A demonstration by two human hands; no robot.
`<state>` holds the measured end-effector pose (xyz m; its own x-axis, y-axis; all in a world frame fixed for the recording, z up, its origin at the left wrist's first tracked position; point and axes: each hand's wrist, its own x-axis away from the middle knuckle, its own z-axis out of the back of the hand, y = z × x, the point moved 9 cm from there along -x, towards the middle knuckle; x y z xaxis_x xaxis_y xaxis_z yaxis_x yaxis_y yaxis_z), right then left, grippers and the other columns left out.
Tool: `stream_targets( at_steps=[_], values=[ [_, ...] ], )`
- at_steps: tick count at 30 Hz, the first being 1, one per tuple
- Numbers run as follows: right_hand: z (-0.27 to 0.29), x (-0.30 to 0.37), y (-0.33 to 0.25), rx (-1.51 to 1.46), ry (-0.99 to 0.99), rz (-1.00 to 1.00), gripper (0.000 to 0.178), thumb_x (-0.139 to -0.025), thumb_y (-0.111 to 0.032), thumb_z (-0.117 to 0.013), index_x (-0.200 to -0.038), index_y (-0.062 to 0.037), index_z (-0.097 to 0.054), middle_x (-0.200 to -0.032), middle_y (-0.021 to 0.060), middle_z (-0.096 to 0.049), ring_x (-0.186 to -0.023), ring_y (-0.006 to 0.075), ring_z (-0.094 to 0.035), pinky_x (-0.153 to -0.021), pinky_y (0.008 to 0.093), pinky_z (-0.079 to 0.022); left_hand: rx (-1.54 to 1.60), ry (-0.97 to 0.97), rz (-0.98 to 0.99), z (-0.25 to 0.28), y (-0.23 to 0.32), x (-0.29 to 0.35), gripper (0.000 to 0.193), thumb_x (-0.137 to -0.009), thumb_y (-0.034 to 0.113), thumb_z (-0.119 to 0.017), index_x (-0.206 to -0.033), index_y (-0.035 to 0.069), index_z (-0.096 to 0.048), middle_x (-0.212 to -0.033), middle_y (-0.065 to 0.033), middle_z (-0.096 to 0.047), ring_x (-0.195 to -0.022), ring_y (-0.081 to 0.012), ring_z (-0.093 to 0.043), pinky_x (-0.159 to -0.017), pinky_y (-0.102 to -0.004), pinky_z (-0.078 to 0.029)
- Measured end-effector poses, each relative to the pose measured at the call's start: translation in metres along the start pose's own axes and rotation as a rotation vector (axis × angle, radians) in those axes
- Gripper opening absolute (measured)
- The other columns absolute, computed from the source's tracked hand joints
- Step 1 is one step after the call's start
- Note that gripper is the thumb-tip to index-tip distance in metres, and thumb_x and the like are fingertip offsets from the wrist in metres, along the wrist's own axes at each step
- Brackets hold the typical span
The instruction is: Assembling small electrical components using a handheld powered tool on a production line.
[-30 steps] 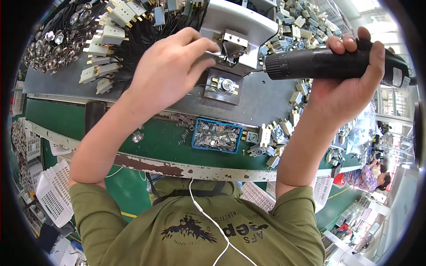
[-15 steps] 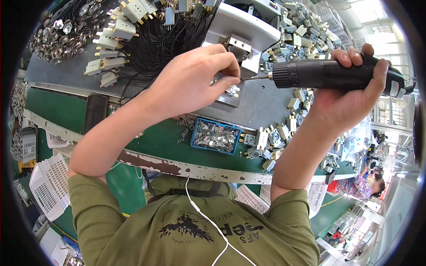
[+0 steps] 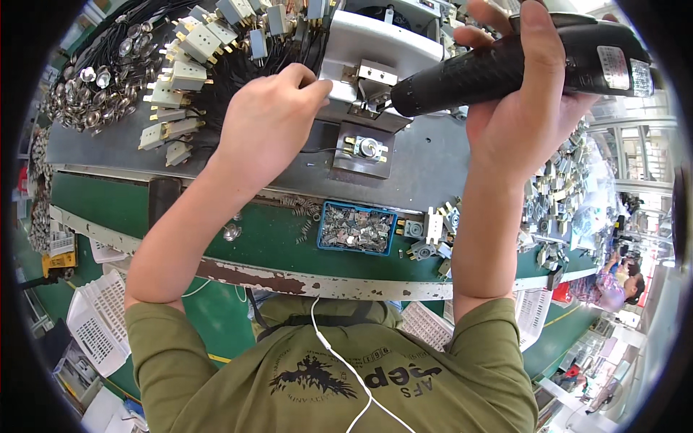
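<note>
My right hand (image 3: 523,108) is wrapped round a black electric screwdriver (image 3: 469,78). Its bit end points left and down at the metal outlet bracket (image 3: 377,78) on the front of a light grey screw feeder (image 3: 390,32). My left hand (image 3: 271,119) hovers left of the feeder, thumb and fingers pinched together. Whatever might be between those fingertips is hidden. Below the bracket, a small plug part (image 3: 368,148) with brass prongs and a round metal centre sits in a steel block (image 3: 361,167). A thin black wire runs from it leftward under my left hand.
Wired plug blocks (image 3: 198,43) with black cords are heaped left of the feeder. Shiny round metal parts (image 3: 90,97) lie farther left. A blue tray (image 3: 357,249) of small metal pieces and loose springs (image 3: 299,206) lie near the front edge. More plug housings (image 3: 433,227) spread right.
My right hand has brought the screwdriver up and left, from the steel block to the feeder outlet. My left hand has drawn back leftward, leaving the plug part in view.
</note>
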<state>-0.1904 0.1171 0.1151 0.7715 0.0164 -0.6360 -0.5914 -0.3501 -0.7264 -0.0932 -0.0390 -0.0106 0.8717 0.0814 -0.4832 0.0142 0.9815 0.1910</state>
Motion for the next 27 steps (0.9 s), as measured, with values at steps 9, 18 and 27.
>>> stream_targets(
  at_steps=[9, 18, 27],
  values=[
    [-0.017, 0.004, 0.047, -0.533, -0.161, -0.071, 0.017, -0.095, -0.007, -0.070, -0.107, 0.0035, -0.061, -0.077, 0.0094, -0.065, -0.056, 0.0161, -0.062, -0.053, 0.0282, -0.050, 0.078, 0.055, -0.013, 0.010, 0.007, 0.003, 0.018, -0.085, 0.009, -0.074, -0.103, 0.007, -0.072, -0.102, -0.0072, -0.068, -0.087, -0.0264, -0.070, -0.075, -0.0383, -0.055],
    [-0.034, 0.010, 0.047, -0.998, -0.367, 0.085, 0.015, -0.094, 0.000, -0.069, -0.107, 0.0028, -0.062, -0.081, 0.0080, -0.066, -0.058, 0.0144, -0.062, -0.056, 0.0273, -0.050, 0.199, -0.053, -0.052, 0.001, 0.020, 0.018, 0.020, -0.085, 0.011, -0.076, -0.104, 0.008, -0.070, -0.099, -0.0047, -0.064, -0.092, -0.0252, -0.064, -0.081, -0.0392, -0.050],
    [-0.049, 0.002, 0.061, -0.870, -0.572, 0.125, 0.017, -0.091, 0.000, -0.070, -0.107, 0.0041, -0.063, -0.079, 0.0061, -0.065, -0.060, 0.0127, -0.063, -0.057, 0.0263, -0.051, 0.215, -0.076, -0.112, -0.008, 0.025, 0.020, 0.018, -0.085, 0.013, -0.077, -0.101, 0.010, -0.070, -0.096, -0.0028, -0.063, -0.089, -0.0216, -0.063, -0.077, -0.0373, -0.049]
  ],
)
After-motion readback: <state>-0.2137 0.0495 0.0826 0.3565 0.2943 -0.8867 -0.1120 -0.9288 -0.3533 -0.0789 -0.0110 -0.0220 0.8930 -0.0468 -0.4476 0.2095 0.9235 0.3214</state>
